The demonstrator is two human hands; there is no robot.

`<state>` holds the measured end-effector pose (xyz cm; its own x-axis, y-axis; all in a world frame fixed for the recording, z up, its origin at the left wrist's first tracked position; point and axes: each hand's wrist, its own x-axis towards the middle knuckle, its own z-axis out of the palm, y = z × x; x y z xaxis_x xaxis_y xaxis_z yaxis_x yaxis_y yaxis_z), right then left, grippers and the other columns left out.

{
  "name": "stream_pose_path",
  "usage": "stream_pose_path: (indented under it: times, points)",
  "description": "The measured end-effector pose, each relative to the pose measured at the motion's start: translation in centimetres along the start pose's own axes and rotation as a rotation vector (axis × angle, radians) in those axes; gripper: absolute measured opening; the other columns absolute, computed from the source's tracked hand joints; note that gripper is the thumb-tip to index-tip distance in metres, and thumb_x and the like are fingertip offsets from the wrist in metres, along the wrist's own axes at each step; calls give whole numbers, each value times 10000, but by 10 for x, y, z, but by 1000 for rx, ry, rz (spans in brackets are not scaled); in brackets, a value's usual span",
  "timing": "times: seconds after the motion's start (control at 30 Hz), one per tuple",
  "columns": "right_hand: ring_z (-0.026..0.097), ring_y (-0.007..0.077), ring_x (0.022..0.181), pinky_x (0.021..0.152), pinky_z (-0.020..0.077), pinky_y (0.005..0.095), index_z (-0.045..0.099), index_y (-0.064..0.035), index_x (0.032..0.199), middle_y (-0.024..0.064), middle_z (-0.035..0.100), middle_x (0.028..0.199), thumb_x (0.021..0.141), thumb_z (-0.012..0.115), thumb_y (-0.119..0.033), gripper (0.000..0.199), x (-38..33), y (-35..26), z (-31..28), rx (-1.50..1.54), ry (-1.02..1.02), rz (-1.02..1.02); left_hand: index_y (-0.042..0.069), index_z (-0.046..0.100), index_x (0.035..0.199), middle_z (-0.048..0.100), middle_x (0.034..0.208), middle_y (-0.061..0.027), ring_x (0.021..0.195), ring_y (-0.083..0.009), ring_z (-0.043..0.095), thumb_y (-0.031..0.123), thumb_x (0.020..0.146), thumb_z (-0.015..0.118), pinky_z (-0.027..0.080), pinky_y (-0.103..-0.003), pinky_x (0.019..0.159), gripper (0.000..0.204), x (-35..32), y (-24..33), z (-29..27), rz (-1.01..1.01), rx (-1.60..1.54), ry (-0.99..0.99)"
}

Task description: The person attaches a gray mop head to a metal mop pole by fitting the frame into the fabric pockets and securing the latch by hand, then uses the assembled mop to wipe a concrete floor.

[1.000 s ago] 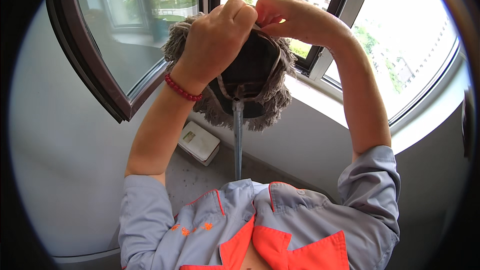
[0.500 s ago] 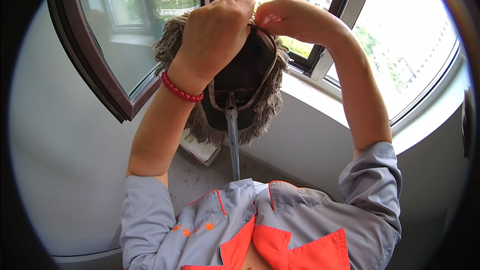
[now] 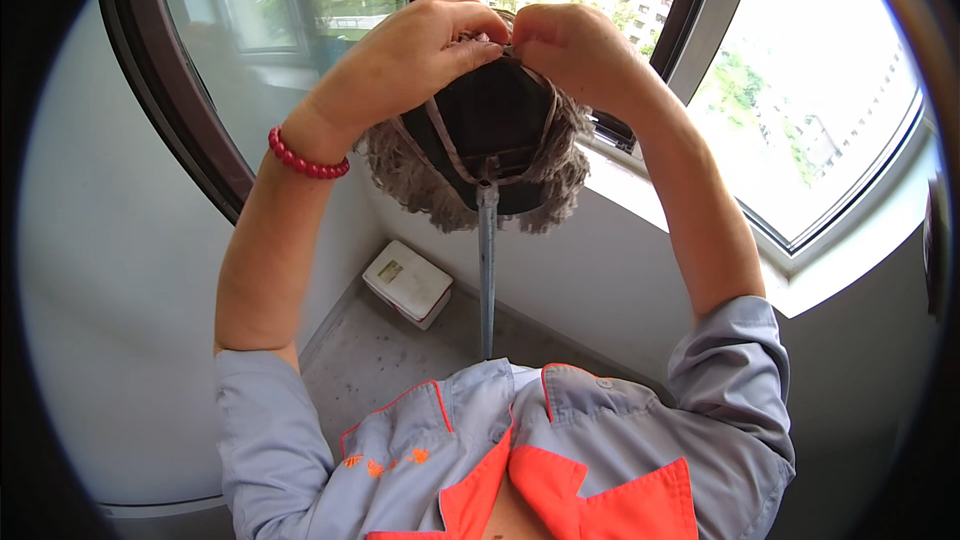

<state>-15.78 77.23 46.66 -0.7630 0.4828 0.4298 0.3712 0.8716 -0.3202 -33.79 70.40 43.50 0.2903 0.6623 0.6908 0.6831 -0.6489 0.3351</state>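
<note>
A dust mop stands head up before me, its metal pole (image 3: 487, 280) running down toward my chest. The mop head (image 3: 490, 110) shows a black backing with pale trim, and shaggy grey strands (image 3: 425, 185) hang around its rim. At its far edge, my left hand (image 3: 415, 55) is closed in a pinch on the mop's edge, a red bead bracelet (image 3: 308, 162) at the wrist. Close beside it, my right hand (image 3: 575, 48) has its fingers curled down on the same edge. Exactly what lies between the fingertips is partly hidden.
An inward-opened window sash (image 3: 175, 90) with a dark frame stands at the left. Ahead and to the right are bright window panes (image 3: 800, 120) above a white sill (image 3: 640, 195). A white box (image 3: 410, 280) sits on the grey floor (image 3: 350, 360) in the corner by the wall.
My left hand has shifted left and turned so that its fingers and thumb show. The mop head has risen and tilted, uncovering the white box. The right hand has moved slightly, staying at the edge.
</note>
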Motion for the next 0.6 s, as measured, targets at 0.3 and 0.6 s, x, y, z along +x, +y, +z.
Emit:
stream_pose_path:
  times: [0.3,0.6]
  points:
    - [554,265,571,545,441,369,628,-37,791,132,584,647,766,577,-138,116,4,14,3,-162,91,-231,-28,603,910,525,889,-55,803,-158,526,91,840,572,427,-253,747,142,20,7,-2,-47,106,-174]
    - [562,274,622,578,447,363,605,-55,835,120,572,669,783,554,-138,110,-2,3,1,-319,94,-211,24,607,953,563,893,-16,852,-93,529,81,822,575,424,-231,803,147,26,-8,-1,-282,-249,-259]
